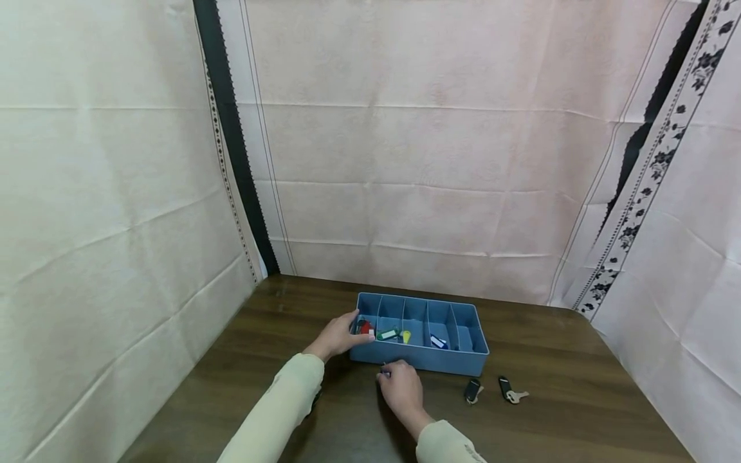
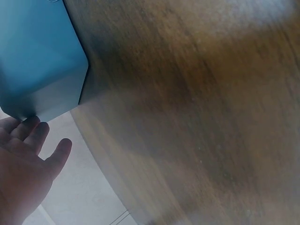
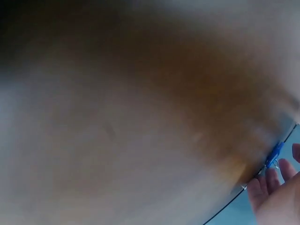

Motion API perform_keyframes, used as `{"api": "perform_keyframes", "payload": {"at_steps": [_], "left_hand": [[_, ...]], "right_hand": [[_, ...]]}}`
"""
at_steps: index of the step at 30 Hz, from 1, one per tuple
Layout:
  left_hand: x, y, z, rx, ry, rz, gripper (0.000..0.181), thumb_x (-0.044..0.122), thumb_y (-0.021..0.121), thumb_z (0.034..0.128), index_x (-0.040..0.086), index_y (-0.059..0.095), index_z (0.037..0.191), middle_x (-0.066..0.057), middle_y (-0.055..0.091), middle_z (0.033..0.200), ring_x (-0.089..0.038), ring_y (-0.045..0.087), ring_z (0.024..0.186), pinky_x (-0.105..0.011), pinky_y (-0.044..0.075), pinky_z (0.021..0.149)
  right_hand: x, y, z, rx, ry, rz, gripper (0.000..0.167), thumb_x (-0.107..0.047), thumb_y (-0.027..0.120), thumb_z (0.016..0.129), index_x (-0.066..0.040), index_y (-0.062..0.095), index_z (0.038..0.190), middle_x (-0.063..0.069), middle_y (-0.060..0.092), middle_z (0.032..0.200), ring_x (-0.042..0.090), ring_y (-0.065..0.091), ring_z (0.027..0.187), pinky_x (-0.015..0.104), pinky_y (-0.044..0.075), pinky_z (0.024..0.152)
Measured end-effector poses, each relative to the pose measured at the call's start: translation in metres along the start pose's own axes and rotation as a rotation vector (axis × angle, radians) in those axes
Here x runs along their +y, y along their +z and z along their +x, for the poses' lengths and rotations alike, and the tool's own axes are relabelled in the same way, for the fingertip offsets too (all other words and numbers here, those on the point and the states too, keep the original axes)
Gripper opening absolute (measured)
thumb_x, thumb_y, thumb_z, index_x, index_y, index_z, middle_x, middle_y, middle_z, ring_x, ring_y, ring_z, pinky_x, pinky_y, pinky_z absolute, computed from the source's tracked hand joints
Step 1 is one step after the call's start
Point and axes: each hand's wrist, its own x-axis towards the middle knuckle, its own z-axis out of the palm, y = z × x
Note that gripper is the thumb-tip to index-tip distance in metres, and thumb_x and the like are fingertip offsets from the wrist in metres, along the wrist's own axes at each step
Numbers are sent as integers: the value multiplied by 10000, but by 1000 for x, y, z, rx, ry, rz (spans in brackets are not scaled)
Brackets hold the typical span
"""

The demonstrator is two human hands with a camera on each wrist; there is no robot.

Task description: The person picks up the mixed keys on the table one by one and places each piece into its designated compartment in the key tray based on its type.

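Note:
A blue divided box (image 1: 419, 358) stands on the table. My left hand (image 1: 338, 335) grips its left end, thumb over the near rim. Fingers touch the outside of the box's end wall (image 2: 42, 61) in the left wrist view, where the left hand (image 2: 23, 168) shows partly. In front of the box, my right hand (image 1: 402, 388) curls its fingers round a small key with a blue tag (image 3: 274, 153). A red tag (image 1: 365, 327), a green tag (image 1: 388, 334), a yellow tag (image 1: 406, 336) and a blue-and-white tag (image 1: 438, 342) lie in the compartments.
Two keys with black tags, a left one (image 1: 473, 390) and a right one (image 1: 512, 391), lie on the brown wooden table (image 1: 556, 360) right of my right hand. Pale cloth (image 1: 405, 148) hangs behind the table and along both sides.

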Motion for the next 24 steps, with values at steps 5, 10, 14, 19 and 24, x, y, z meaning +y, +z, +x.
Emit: {"api": "perform_keyframes", "payload": {"at_steps": [5,10,14,19,24], "left_hand": [[2,-1,-1,0,2,-1,949,570,731,829,82,341,1543,-157,366,1556,-359,337,1423,-565,314,1114],[1,0,-1,3,-5,-1,957,581,732,822,90,341,1544,-152,366,1558,-359,339,1423,-568,317,1111],[0,-1,-2,9,-2,8,957,586,729,822,92,343,1544,-152,367,1558,-360,342,1421,-567,319,1110],[1,-1,-2,7,0,3,950,579,730,826,88,344,1543,-151,367,1557,-354,340,1423,-555,317,1116],[0,0,0,3,-1,3,971,598,730,814,90,342,1545,-148,369,1557,-351,342,1423,-553,319,1116]], "right_hand": [[3,-4,-3,-53,-63,-83,104,-165,774,852,-71,796,892,58,685,941,242,626,879,458,548,788],[5,-8,-6,-22,-71,-82,88,-174,764,860,-91,792,871,46,667,932,228,622,871,447,550,764],[5,-9,-4,64,-68,-54,88,-158,764,861,-73,784,869,38,643,884,217,620,836,441,554,741],[7,-4,1,62,-51,-71,135,-172,760,868,-55,783,931,59,655,898,237,626,857,448,553,757],[8,2,6,49,-37,-106,109,-179,760,869,-84,786,914,49,646,862,242,618,836,451,548,734]]}}
